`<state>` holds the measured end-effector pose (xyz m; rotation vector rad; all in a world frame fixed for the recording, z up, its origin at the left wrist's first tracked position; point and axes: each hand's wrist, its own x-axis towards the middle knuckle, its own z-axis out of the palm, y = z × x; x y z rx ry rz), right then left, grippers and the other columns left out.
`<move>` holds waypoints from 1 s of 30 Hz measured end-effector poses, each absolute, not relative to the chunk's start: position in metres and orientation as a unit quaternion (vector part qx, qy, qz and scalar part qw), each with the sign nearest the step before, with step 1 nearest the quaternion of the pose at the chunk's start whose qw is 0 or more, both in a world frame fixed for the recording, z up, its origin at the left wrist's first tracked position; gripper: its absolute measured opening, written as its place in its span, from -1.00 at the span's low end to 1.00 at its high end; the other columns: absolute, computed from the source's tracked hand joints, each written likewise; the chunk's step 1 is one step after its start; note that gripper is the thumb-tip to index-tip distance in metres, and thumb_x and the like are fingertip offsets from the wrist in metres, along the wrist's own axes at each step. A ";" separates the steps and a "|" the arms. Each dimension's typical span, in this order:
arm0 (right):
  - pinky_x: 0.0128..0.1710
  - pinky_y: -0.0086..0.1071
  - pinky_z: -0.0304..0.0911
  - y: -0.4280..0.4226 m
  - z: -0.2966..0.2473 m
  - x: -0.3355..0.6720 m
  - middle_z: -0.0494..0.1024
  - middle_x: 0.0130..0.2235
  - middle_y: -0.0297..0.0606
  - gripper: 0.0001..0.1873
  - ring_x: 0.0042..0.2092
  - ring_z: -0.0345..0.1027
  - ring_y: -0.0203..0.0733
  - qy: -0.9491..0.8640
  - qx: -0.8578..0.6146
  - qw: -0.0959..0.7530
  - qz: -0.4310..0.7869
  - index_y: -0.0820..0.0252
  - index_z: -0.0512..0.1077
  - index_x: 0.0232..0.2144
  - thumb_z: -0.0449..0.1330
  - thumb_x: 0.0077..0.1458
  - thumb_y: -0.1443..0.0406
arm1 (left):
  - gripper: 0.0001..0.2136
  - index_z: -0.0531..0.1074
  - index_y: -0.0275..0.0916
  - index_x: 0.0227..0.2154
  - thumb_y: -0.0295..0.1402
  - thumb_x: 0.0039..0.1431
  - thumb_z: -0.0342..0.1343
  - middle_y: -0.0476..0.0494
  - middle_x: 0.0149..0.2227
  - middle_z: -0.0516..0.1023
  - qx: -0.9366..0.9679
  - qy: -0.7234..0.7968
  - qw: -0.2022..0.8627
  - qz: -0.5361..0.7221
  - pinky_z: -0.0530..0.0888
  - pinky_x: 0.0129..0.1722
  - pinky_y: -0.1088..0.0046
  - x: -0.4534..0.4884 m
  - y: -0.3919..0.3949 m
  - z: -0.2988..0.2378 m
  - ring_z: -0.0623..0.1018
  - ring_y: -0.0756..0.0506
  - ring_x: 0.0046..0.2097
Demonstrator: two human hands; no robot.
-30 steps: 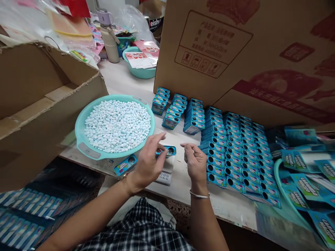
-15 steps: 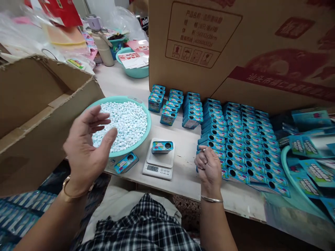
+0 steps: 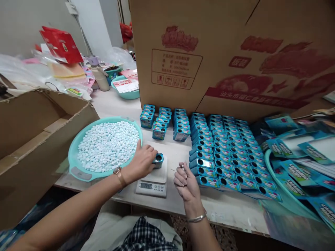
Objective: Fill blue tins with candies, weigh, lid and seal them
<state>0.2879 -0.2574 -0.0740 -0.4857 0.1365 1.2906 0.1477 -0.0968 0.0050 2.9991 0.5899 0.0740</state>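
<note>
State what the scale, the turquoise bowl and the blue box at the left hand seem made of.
Scale: probably plastic, smooth white with rounded edges.
Turquoise bowl: likely plastic, soft sheen, even colour, grey grips at the rim.
Blue box: glossy, printed; highlights suggest tin, though coated card is possible.

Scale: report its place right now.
In the head view, the scale is on the table just below the middle, right of the bowl of white pieces and left of the right hand.
</note>
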 end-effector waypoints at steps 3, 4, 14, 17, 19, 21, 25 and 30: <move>-0.73 -0.61 -0.21 -0.266 -0.078 0.288 0.09 -0.66 -0.64 -0.82 -0.71 -0.11 -0.57 0.078 -0.204 0.773 0.596 0.26 0.41 -0.32 0.34 0.09 0.29 | -0.85 0.40 -0.21 -0.23 -0.36 0.12 0.14 -0.16 -0.21 0.51 0.981 0.185 0.029 0.043 -0.01 0.23 -0.26 0.168 -0.085 0.007 0.46 -0.25 -0.05; -0.73 -0.61 -0.23 -0.269 -0.080 0.289 0.09 -0.66 -0.64 -0.81 -0.71 -0.12 -0.58 0.082 -0.200 0.773 0.596 0.27 0.42 -0.32 0.34 0.08 0.30 | -0.83 0.40 -0.21 -0.21 -0.37 0.11 0.14 -0.16 -0.19 0.51 0.980 0.191 0.022 0.059 -0.02 0.23 -0.26 0.174 -0.080 0.009 0.46 -0.25 -0.05; -0.73 -0.61 -0.29 -0.283 -0.091 0.293 0.08 -0.66 -0.65 -0.78 -0.70 -0.12 -0.59 0.108 -0.198 0.776 0.589 0.27 0.42 -0.32 0.37 0.04 0.29 | -0.72 0.41 -0.21 -0.13 -0.46 0.05 0.08 -0.20 -0.13 0.54 0.968 0.231 -0.044 0.081 0.11 0.20 -0.10 0.195 0.023 0.043 0.44 -0.27 0.02; -0.72 -0.60 -0.32 -0.282 -0.090 0.293 0.07 -0.66 -0.66 -0.75 -0.70 -0.12 -0.60 0.119 -0.203 0.777 0.583 0.28 0.42 -0.33 0.39 0.01 0.29 | -0.70 0.42 -0.22 -0.12 -0.44 0.02 0.10 -0.21 -0.13 0.55 0.973 0.218 -0.043 0.057 0.33 0.04 0.18 0.197 0.057 0.046 0.48 -0.24 -0.03; -0.72 -0.59 -0.33 -0.282 -0.089 0.293 0.06 -0.66 -0.66 -0.75 -0.70 -0.14 -0.60 0.126 -0.204 0.778 0.581 0.27 0.42 -0.33 0.40 0.00 0.29 | -0.72 0.44 -0.21 -0.16 -0.41 -0.01 0.13 -0.19 -0.17 0.57 0.976 0.216 -0.027 0.026 0.38 -0.12 0.33 0.199 0.077 0.045 0.52 -0.22 -0.11; -0.71 -0.58 -0.34 -0.283 -0.088 0.293 0.06 -0.66 -0.66 -0.74 -0.70 -0.15 -0.60 0.130 -0.205 0.778 0.580 0.27 0.41 -0.34 0.41 -0.02 0.30 | -0.74 0.46 -0.18 -0.22 -0.39 -0.04 0.17 -0.14 -0.22 0.59 0.978 0.211 -0.010 -0.005 0.38 -0.23 0.41 0.200 0.094 0.046 0.54 -0.18 -0.18; -0.70 -0.58 -0.34 -0.284 -0.090 0.293 0.05 -0.65 -0.67 -0.72 -0.69 -0.16 -0.62 0.133 -0.213 0.779 0.574 0.28 0.41 -0.33 0.42 -0.03 0.30 | -0.71 0.48 -0.14 -0.20 -0.40 -0.07 0.20 -0.10 -0.21 0.60 0.983 0.176 -0.006 -0.047 0.38 -0.25 0.45 0.204 0.117 0.048 0.55 -0.15 -0.19; -0.70 -0.57 -0.33 -0.281 -0.094 0.294 0.03 -0.64 -0.66 -0.71 -0.69 -0.18 -0.60 0.112 -0.234 0.776 0.575 0.26 0.41 -0.32 0.42 -0.02 0.26 | -0.76 0.50 -0.18 -0.32 -0.53 -0.13 0.17 -0.18 -0.25 0.59 0.982 0.173 -0.040 -0.068 0.41 -0.20 0.42 0.214 0.117 0.039 0.54 -0.18 -0.14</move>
